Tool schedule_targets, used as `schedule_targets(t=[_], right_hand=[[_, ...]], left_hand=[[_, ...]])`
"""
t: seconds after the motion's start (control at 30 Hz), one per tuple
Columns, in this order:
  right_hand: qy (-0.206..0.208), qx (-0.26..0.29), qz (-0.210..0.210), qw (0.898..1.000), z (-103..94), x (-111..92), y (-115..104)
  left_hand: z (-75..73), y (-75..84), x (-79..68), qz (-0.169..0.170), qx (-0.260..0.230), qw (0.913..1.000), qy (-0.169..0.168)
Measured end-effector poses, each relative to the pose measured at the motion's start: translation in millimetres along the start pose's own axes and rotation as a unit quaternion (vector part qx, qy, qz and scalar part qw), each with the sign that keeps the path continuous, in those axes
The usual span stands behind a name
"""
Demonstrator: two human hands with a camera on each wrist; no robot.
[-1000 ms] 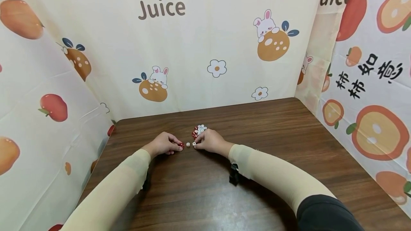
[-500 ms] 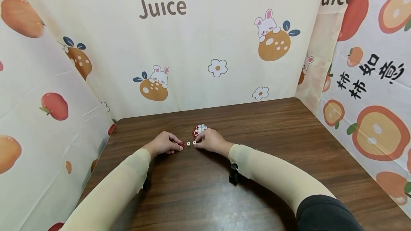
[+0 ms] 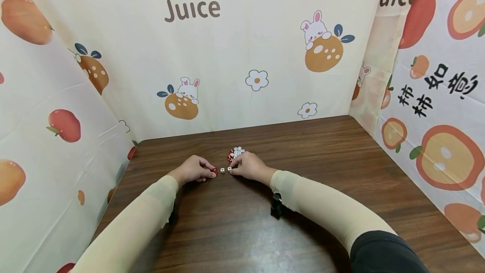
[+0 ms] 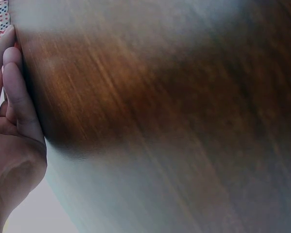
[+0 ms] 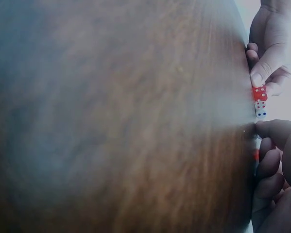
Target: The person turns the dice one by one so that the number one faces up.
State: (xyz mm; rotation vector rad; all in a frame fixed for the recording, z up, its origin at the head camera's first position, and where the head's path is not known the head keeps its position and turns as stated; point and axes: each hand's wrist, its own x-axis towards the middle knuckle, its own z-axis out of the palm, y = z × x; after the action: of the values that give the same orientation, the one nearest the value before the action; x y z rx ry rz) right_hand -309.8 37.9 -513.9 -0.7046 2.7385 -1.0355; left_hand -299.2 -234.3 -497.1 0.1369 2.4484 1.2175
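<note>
dice cluster [image 3: 236,152] — partly hidden by right hand [image 3: 250,167]; printed cloth [image 3: 227,49] behind

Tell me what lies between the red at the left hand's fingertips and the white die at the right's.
Just one other white die, sitting on the table; the head view shows it.
</note>
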Motion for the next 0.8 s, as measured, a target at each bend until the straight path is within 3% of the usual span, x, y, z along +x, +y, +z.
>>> schedule_targets(t=[0.2, 0.47, 0.6, 0.8], right_hand=[[-0.004, 0.016, 0.006, 1.000, -1.7, 0, 0], [0.016, 0.115, 0.017, 0.993, -20.7, -2, 15], [0.050, 0.123, 0.042, 0.990, -33.6, -1, 27], [0.058, 0.121, 0.077, 0.988, -37.8, 0, 41]], left_hand=[[-0.2, 0.8, -0.8, -0.003, -0.004, 1.0000, -0.001], [0.2, 3.8, -0.2, -0.002, -0.008, 1.0000, -0.006], [-0.1, 4.3, 0.9, 0.000, -0.007, 1.0000, -0.006], [-1.0, 2.8, -1.0, -0.002, -0.001, 1.0000, -0.006]])
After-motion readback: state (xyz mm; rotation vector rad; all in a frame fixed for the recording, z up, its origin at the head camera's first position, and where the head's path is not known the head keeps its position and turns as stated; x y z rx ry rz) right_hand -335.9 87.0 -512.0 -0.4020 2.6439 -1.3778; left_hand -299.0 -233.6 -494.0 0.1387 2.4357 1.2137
